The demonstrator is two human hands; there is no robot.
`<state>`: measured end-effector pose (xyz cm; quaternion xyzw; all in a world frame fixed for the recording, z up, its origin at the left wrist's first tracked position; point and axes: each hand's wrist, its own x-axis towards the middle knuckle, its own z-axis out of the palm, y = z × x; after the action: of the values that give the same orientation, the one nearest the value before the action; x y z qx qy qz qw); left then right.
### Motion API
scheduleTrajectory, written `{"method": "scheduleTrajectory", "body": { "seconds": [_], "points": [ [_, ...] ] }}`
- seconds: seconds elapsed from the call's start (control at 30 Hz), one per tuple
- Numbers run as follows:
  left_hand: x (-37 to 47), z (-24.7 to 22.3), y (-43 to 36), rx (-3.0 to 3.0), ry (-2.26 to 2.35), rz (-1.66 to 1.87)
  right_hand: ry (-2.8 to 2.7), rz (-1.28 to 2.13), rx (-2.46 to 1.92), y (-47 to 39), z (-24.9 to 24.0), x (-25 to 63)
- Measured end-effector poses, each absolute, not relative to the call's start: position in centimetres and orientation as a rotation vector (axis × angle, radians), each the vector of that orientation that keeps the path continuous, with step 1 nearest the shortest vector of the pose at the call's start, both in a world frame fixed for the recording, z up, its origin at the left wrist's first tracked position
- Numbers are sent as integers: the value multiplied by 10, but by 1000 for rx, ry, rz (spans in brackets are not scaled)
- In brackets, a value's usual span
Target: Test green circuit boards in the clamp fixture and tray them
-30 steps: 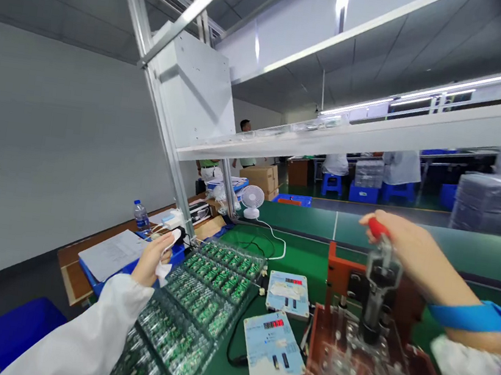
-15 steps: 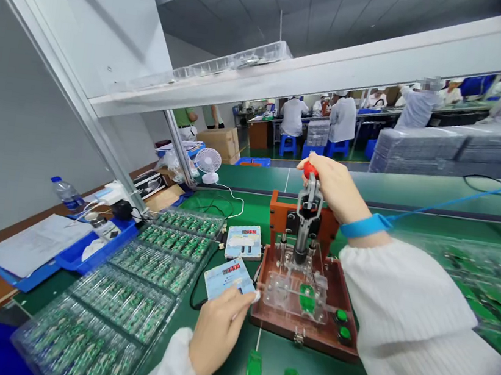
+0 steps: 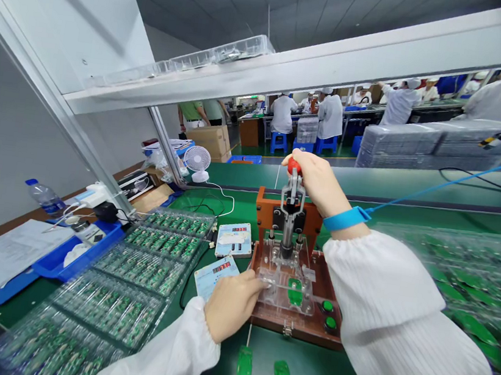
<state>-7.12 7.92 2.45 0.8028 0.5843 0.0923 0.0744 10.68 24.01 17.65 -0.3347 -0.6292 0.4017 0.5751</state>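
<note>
My right hand is closed round the red knob of a toggle clamp. The clamp stands on an orange-brown frame over a test fixture with a brown wooden base. On the fixture's clear plate lies a green circuit board. My left hand has its fingers pinched together at the plate's left edge; what is between them, if anything, is hidden. Several green boards lie on the bench before the fixture. Two green buttons sit on the base's right side.
Clear trays of boards fill the left side; more trays lie right, partly behind my sleeve. Two meter boxes stand beside the fixture. A blue cord runs from my right wristband. A shelf crosses above. Co-workers sit beyond.
My left hand has moved forward, its fingertips now at the clear plate instead of short of it. My right hand stays on the red knob. The view has shifted slightly.
</note>
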Motion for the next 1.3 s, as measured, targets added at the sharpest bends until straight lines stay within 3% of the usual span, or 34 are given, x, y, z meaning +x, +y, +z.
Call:
{"method": "scheduleTrajectory", "body": {
  "seconds": [0.2, 0.5, 1.3],
  "points": [
    [-67, 18, 58, 2401, 1703, 408, -1488, 946, -777, 240, 176, 107],
    [-72, 22, 51, 2597, 1743, 134, -1503, 924, -793, 239, 175, 108],
    [-46, 33, 77, 2399, 1834, 199, -1532, 897, -812, 239, 174, 109]
  ]
}}
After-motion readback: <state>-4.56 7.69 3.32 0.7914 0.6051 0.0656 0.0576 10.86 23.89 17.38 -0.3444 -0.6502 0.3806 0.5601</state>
